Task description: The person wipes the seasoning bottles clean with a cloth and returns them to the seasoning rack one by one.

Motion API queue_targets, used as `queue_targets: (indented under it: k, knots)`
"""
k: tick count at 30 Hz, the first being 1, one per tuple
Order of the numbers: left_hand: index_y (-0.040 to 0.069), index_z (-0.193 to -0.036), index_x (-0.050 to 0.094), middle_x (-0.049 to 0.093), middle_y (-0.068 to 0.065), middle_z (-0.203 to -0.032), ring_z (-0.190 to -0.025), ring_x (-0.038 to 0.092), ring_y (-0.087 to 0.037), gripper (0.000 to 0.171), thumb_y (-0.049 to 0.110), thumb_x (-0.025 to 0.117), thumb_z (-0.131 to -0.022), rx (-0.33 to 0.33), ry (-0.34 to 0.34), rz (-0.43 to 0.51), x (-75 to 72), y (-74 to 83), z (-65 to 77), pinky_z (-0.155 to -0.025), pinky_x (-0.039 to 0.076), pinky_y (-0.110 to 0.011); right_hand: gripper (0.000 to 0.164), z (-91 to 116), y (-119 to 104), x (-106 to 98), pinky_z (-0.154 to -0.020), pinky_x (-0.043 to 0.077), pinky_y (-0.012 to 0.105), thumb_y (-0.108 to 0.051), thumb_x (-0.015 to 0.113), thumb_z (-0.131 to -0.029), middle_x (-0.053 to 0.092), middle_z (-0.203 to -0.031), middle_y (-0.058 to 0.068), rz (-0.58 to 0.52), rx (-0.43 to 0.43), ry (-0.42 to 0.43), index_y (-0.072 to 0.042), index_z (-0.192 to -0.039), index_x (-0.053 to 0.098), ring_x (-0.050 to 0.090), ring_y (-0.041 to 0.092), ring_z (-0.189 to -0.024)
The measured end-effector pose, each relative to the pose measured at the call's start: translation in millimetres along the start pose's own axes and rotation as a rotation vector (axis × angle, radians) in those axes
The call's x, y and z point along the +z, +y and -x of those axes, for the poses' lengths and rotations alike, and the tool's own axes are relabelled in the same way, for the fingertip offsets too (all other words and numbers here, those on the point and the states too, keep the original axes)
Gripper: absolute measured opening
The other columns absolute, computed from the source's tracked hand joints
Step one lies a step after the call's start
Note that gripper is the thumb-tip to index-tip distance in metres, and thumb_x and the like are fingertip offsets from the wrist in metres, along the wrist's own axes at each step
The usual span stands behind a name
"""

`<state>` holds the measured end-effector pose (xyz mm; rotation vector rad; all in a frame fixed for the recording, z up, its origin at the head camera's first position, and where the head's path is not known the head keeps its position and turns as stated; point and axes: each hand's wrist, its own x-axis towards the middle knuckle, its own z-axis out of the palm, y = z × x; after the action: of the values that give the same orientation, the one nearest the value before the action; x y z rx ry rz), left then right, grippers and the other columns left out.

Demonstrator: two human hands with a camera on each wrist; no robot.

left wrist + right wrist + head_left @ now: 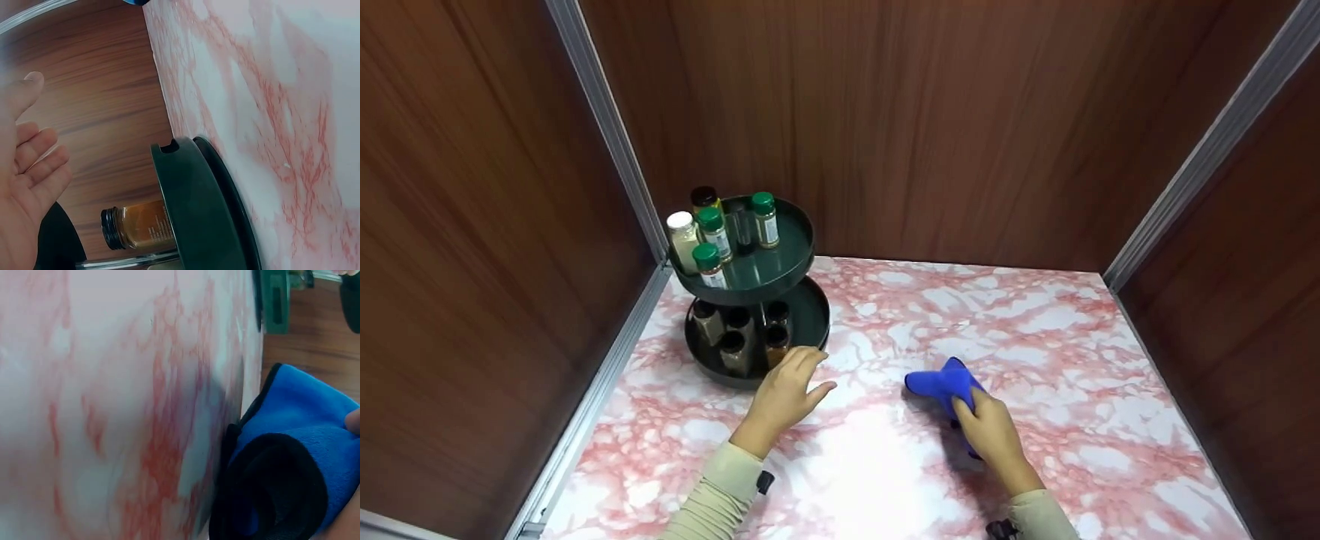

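Note:
Bunched in my right hand (994,431) is a blue cloth (949,382) with black edging, close over the marbled tabletop; the right wrist view shows its folds (309,405). My left hand (787,386) is empty, thumb spread from the relaxed fingers, beside the front right of a dark green two-tier rack (787,281). From the left wrist, this hand (34,191) appears next to a black-lidded jar of orange-brown spice (143,225) standing in the lower tier (199,219). In the head view the hand partly hides that tier's front edge.
On the upper tier stand several spice bottles, including a green-capped one (766,221) and a white-capped one (684,241). More dark-capped jars (733,356) sit below. Brown wood-grain panels (885,135) close off the back and sides of the pink-and-white marbled table (1035,322).

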<state>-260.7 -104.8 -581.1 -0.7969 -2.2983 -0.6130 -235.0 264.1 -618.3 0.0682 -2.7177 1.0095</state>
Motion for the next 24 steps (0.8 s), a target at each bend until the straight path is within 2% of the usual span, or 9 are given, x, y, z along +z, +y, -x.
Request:
queue_targets:
  k: [4, 7, 9, 10, 12, 14, 18, 24]
  knots:
    - [0.003, -0.119, 0.068, 0.067, -0.008, -0.118, -0.115, 0.062, -0.022, 0.047, 0.029, 0.085, -0.084, 0.015, -0.016, 0.007, 0.2, 3.0, 0.0, -0.099, 0.053, -0.034, 0.023, 1.4, -0.5, 2.3, -0.069, 0.043, 0.039, -0.027, 0.063, -0.100, 0.050, -0.070, 0.001, 0.021, -0.020, -0.051, -0.016, -0.081, 0.055, 0.051, 0.020, -0.068]
    - [0.004, -0.119, 0.068, 0.067, -0.007, -0.117, -0.115, 0.062, -0.022, 0.045, 0.034, 0.082, -0.087, 0.019, -0.034, -0.001, 0.2, 4.8, 0.0, -0.099, 0.053, -0.034, 0.018, 2.9, -0.8, 3.6, -0.071, 0.044, 0.040, -0.026, 0.063, -0.100, 0.052, -0.072, 0.000, 0.015, -0.040, -0.088, -0.018, -0.085, 0.058, 0.054, 0.021, -0.073]
    - [0.005, -0.118, 0.068, 0.068, -0.007, -0.117, -0.115, 0.062, -0.022, 0.045, 0.039, 0.078, -0.090, 0.013, -0.046, -0.007, -0.2, 6.4, 0.2, -0.100, 0.053, -0.034, 0.009, 4.0, -0.6, 4.7, -0.079, 0.050, 0.042, -0.026, 0.065, -0.099, 0.064, -0.084, 0.001, 0.017, -0.055, -0.109, -0.018, -0.098, 0.066, 0.062, 0.021, -0.087]
    - [0.006, -0.118, 0.069, 0.068, -0.006, -0.117, -0.116, 0.062, -0.022, 0.045, 0.041, 0.076, -0.091, 0.009, -0.054, -0.010, -0.3, 7.1, 0.3, -0.100, 0.053, -0.034, 0.012, 4.4, -0.3, 5.3, -0.084, 0.051, 0.045, -0.027, 0.065, -0.099, 0.068, -0.093, 0.003, 0.017, -0.061, -0.119, -0.017, -0.105, 0.068, 0.065, 0.023, -0.095]
    - [0.007, -0.119, 0.068, 0.068, -0.005, -0.116, -0.116, 0.061, -0.021, 0.045, 0.043, 0.073, -0.093, 0.003, -0.071, -0.011, -0.4, 8.6, 0.5, -0.100, 0.052, -0.034, 0.027, 5.6, 0.0, 6.3, -0.096, 0.051, 0.051, -0.027, 0.065, -0.099, 0.072, -0.114, 0.008, 0.022, -0.069, -0.139, -0.013, -0.122, 0.068, 0.066, 0.030, -0.113]
    - [0.007, -0.119, 0.068, 0.068, -0.005, -0.116, -0.117, 0.061, -0.021, 0.044, 0.044, 0.071, -0.095, 0.001, -0.087, -0.015, -0.3, 9.8, 0.7, -0.100, 0.052, -0.033, 0.042, 6.9, 0.9, 7.6, -0.105, 0.047, 0.056, -0.027, 0.066, -0.098, 0.067, -0.131, 0.015, 0.034, -0.088, -0.148, -0.007, -0.135, 0.064, 0.060, 0.038, -0.126]
    - [0.008, -0.119, 0.068, 0.068, -0.004, -0.114, -0.115, 0.061, -0.021, 0.044, 0.045, 0.071, -0.095, 0.004, -0.113, -0.022, 0.3, 11.2, 1.5, -0.100, 0.052, -0.033, 0.053, 8.4, 2.8, 10.1, -0.112, 0.041, 0.056, -0.027, 0.066, -0.098, 0.059, -0.142, 0.024, 0.036, -0.115, -0.174, 0.000, -0.142, 0.057, 0.054, 0.043, -0.133]
    - [0.007, -0.118, 0.069, 0.067, -0.004, -0.113, -0.113, 0.061, -0.021, 0.044, 0.043, 0.074, -0.092, 0.002, -0.125, -0.019, 1.8, 11.8, 3.2, -0.098, 0.053, -0.035, 0.060, 10.4, 3.5, 12.8, -0.115, 0.037, 0.057, -0.028, 0.069, -0.096, 0.053, -0.147, 0.028, 0.051, -0.145, -0.212, 0.000, -0.146, 0.053, 0.049, 0.045, -0.137]
